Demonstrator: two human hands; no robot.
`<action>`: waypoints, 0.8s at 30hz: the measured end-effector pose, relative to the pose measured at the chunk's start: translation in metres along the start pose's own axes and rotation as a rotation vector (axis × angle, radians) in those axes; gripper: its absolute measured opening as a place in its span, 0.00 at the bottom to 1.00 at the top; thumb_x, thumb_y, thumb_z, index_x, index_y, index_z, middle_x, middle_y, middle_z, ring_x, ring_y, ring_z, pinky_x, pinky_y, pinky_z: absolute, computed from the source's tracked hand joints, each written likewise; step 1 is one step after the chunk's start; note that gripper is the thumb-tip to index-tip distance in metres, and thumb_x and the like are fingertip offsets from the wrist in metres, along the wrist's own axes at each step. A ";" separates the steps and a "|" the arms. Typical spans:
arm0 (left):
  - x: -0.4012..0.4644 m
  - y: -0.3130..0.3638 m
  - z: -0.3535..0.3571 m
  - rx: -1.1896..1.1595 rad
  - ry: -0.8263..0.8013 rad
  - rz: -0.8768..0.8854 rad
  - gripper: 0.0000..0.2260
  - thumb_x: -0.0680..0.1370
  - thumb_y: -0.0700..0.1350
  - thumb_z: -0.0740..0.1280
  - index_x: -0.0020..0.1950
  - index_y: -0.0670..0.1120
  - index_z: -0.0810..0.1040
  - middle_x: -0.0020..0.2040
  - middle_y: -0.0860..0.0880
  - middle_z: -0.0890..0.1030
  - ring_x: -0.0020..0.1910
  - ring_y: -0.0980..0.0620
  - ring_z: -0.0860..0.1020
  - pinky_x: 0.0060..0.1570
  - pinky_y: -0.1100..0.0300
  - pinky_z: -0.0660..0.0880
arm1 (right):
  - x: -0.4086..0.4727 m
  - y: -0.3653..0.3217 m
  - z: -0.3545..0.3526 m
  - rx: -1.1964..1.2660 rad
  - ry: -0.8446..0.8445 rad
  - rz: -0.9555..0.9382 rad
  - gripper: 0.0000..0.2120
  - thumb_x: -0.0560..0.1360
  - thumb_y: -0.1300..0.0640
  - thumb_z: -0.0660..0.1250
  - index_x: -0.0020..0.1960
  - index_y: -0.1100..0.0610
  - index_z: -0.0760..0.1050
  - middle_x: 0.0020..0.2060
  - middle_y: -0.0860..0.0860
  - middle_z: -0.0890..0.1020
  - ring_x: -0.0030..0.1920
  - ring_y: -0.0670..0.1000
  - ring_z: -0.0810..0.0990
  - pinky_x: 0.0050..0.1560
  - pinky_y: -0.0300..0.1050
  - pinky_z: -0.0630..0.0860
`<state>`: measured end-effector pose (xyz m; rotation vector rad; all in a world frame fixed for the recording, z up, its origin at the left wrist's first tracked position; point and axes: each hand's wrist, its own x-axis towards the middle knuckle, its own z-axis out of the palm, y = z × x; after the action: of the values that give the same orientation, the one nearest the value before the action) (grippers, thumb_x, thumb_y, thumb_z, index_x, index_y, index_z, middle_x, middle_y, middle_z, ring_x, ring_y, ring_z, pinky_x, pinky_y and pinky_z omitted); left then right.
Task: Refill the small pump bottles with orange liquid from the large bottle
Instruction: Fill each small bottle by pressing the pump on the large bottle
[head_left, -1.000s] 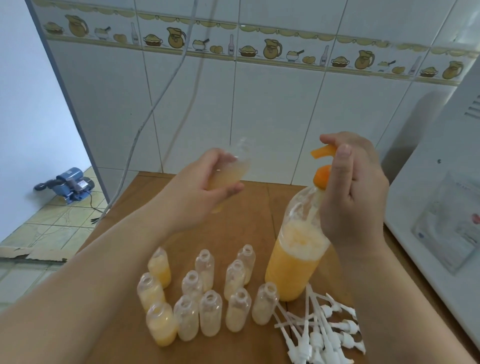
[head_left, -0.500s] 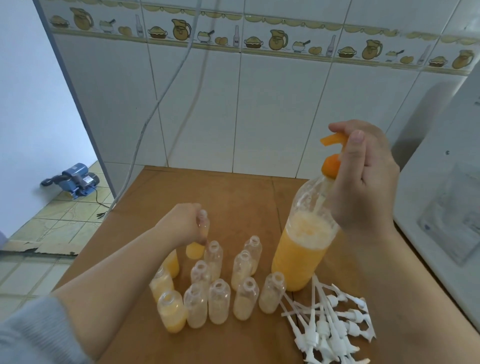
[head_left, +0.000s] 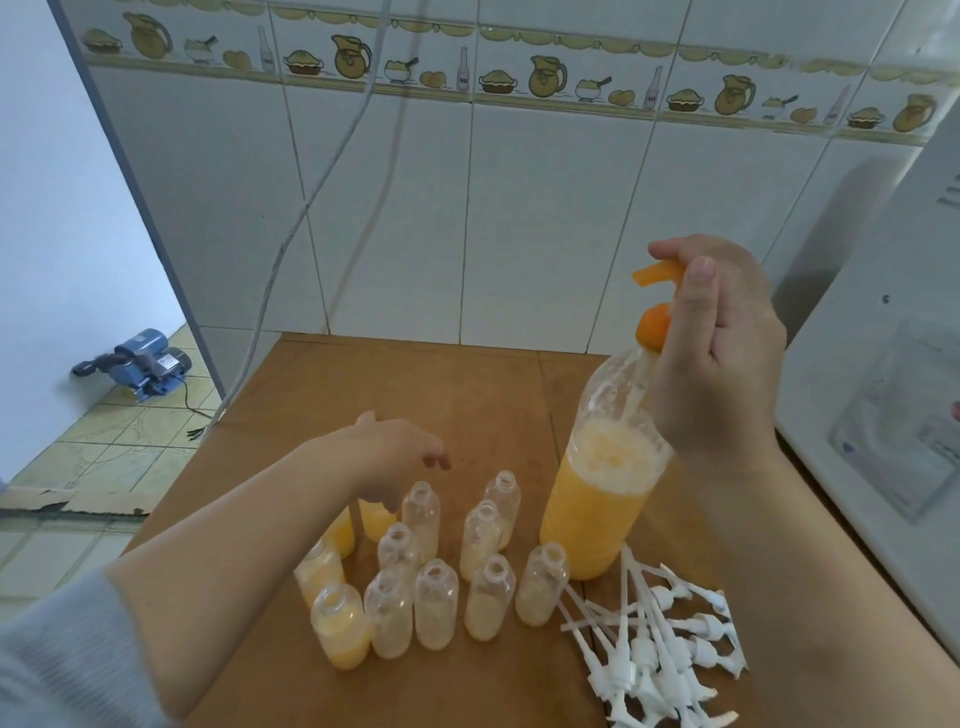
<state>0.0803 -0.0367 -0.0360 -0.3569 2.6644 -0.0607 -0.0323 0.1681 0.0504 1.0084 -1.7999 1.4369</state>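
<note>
The large clear bottle (head_left: 597, 499), about half full of foamy orange liquid, stands on the brown table (head_left: 363, 395). My right hand (head_left: 722, 353) grips its orange pump head (head_left: 657, 296) from the right. Several small uncapped bottles (head_left: 431, 587) stand in a cluster left of the large bottle; the ones at the left hold orange liquid, the others look pale or nearly empty. My left hand (head_left: 395, 457) hovers over the back of the cluster, fingers loose, holding nothing. A small orange-filled bottle (head_left: 376, 519) stands just below it, partly hidden by the hand.
A pile of white pump tops (head_left: 660, 639) lies on the table right of the cluster. A white appliance (head_left: 883, 415) borders the table's right side. A tiled wall is behind, with a cable (head_left: 311, 192) hanging down it. A blue water pump (head_left: 140, 364) sits on the floor at left.
My left hand lowered the small bottle from beside the pump spout, set it at the back of the cluster and let go. My right hand stayed on the pump head.
</note>
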 end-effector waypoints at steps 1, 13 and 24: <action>0.001 0.002 -0.001 0.003 -0.025 0.037 0.31 0.72 0.42 0.71 0.71 0.59 0.64 0.68 0.57 0.70 0.67 0.52 0.67 0.65 0.51 0.59 | 0.000 0.000 0.000 0.002 0.001 -0.001 0.19 0.81 0.54 0.47 0.55 0.58 0.76 0.50 0.46 0.75 0.54 0.44 0.74 0.58 0.40 0.71; 0.014 0.004 0.007 -0.190 -0.111 0.125 0.21 0.71 0.47 0.73 0.62 0.58 0.74 0.60 0.54 0.74 0.57 0.51 0.74 0.57 0.53 0.74 | -0.001 0.000 0.001 -0.043 0.009 -0.050 0.19 0.81 0.56 0.48 0.56 0.60 0.76 0.50 0.44 0.74 0.55 0.38 0.70 0.62 0.59 0.69; -0.044 -0.040 -0.041 -1.060 0.673 0.079 0.17 0.63 0.55 0.76 0.51 0.56 0.81 0.47 0.54 0.83 0.48 0.55 0.80 0.52 0.56 0.76 | 0.016 0.013 -0.020 -0.039 -0.121 -0.065 0.21 0.80 0.50 0.50 0.62 0.59 0.75 0.54 0.47 0.77 0.56 0.41 0.74 0.58 0.31 0.69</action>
<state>0.1103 -0.0643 0.0236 -0.6206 3.1016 1.5333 -0.0517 0.1860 0.0613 1.1449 -1.8554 1.3220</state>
